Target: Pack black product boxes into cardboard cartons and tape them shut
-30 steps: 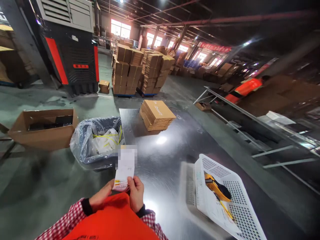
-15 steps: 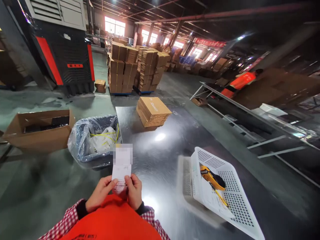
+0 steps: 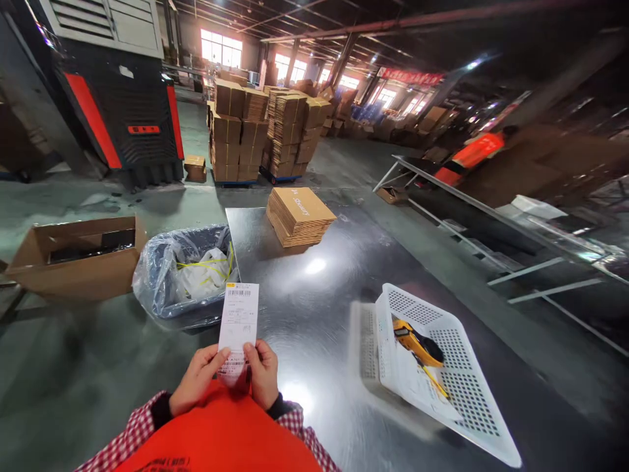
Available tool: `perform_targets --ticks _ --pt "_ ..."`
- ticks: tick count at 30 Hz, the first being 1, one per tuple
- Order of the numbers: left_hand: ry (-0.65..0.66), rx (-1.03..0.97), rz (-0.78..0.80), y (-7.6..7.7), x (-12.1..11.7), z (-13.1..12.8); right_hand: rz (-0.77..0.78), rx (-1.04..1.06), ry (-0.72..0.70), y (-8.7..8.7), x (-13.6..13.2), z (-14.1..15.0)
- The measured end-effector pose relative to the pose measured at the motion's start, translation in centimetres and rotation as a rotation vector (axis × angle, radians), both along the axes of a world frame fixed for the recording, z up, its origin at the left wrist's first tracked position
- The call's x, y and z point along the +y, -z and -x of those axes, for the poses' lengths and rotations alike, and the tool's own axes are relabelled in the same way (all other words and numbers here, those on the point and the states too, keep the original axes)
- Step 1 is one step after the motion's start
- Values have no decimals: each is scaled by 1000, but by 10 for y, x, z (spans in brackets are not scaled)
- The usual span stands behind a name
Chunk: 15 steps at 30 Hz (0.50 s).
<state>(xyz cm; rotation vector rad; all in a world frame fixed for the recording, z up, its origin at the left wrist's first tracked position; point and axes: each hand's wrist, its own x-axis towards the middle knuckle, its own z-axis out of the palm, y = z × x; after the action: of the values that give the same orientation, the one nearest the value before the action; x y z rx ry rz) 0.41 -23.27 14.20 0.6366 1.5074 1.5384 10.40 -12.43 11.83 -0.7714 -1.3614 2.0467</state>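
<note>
Between my two hands is a white printed shipping label (image 3: pixel 239 321) with barcodes, held upright close to my orange apron. My left hand (image 3: pixel 199 379) pinches its left edge with thumb and fingers. On the opposite edge, my right hand (image 3: pixel 264 373) grips it the same way, thumb on the front. The lower end of the label hangs below the thumbs, partly in shadow. Both hands are over the near left edge of the dark metal table (image 3: pixel 314 314).
A stack of flat cardboard boxes (image 3: pixel 302 216) sits at the table's far end. To the right, a white perforated basket (image 3: pixel 466 367) holds a yellow-black tool (image 3: pixel 417 342) and papers. A plastic-lined bin (image 3: pixel 162 288) and an open carton (image 3: pixel 78 275) stand left. A person (image 3: pixel 472 157) is beyond.
My hands keep the same grip on the label, with hardly any movement. The view has shifted very slightly, and the label's print is now readable as lines and barcodes.
</note>
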Motion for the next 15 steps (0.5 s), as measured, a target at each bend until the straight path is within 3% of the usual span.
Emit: perform_targets --ticks 15 --pt "21 -104 -40 10 -3 -2 -21 8 22 -7 -5 -3"
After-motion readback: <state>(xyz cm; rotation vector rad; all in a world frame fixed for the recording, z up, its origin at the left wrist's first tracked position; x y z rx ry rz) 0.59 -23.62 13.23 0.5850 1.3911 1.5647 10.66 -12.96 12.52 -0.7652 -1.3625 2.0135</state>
